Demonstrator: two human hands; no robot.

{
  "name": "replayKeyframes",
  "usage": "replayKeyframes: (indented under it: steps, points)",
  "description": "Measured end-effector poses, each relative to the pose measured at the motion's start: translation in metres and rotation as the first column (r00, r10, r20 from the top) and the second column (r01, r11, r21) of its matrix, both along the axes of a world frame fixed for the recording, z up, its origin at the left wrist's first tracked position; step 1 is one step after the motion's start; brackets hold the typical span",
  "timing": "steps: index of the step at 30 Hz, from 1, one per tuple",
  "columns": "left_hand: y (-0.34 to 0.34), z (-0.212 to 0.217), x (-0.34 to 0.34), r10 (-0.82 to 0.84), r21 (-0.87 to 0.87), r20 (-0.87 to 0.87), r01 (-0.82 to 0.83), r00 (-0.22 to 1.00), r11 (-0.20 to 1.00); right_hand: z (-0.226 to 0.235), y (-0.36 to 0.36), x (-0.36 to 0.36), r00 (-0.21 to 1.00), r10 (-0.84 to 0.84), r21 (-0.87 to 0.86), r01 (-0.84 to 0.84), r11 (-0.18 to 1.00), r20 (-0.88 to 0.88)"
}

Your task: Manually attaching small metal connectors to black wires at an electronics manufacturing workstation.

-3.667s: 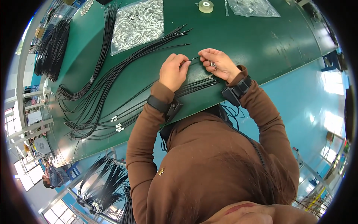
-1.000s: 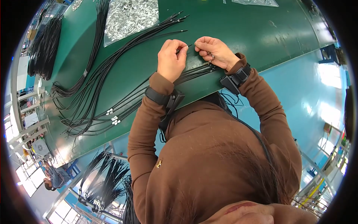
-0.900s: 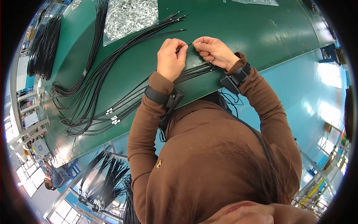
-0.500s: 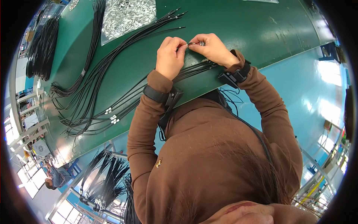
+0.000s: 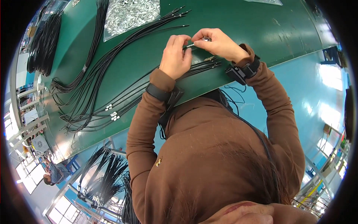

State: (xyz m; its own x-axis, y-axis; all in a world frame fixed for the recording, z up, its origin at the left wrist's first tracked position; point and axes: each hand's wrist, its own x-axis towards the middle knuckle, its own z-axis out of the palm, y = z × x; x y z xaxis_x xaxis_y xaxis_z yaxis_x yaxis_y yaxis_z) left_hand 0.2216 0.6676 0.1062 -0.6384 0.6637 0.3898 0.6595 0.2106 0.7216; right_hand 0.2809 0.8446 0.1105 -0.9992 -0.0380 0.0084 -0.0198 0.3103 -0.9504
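Closing up on the left hand point(image 5: 174, 58), the right hand point(image 5: 220, 46) is now working just beside it, where a few seconds earlier a gap was showing between them. Since the last frame, the left thumb is also standing away from its index finger. Right thumb and index are pinching together on a small pale sleeve point(image 5: 191, 45) at the end of a black cable point(image 5: 185, 47). That cable end is lying between the two hands, above the green table point(image 5: 242, 24). Whether the left fingers are gripping the cable I cannot tell, since the hand is hiding it. Something shiny is showing in the curl of the right hand, too small to make out.

Judging by the sleeve, work on this one end is under way but probably not finished. On the far side, a loose bunch point(image 5: 169, 18) is showing silvery tips, so those ends are seemingly done. On the near side, another bunch point(image 5: 203, 69) is running under the left wrist toward the right; whether its ends are finished I cannot tell. White pieces point(image 5: 114, 116) are sitting along it at the left. Many loose pieces are still filling the clear bag point(image 5: 132, 16), so plenty of material is apparently remaining.
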Motion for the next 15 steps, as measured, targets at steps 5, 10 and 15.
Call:
replayKeyframes:
  steps: [5,10,15]
  points:
    - [0.004,0.002,0.002,0.052,0.006,-0.010,-0.052,0.999,0.999,-0.005,-0.002,0.002,0.929,0.056,-0.586,0.182,0.790,0.366]
    - [0.006,-0.005,-0.004,0.075,0.073,-0.097,-0.068,0.992,0.995,-0.010,-0.004,0.003,0.904,0.072,-0.733,0.292,0.614,0.421]
    - [0.007,-0.006,-0.003,0.105,0.084,-0.088,-0.098,0.991,0.992,-0.008,-0.008,0.002,0.916,0.048,-0.685,0.261,0.681,0.397]
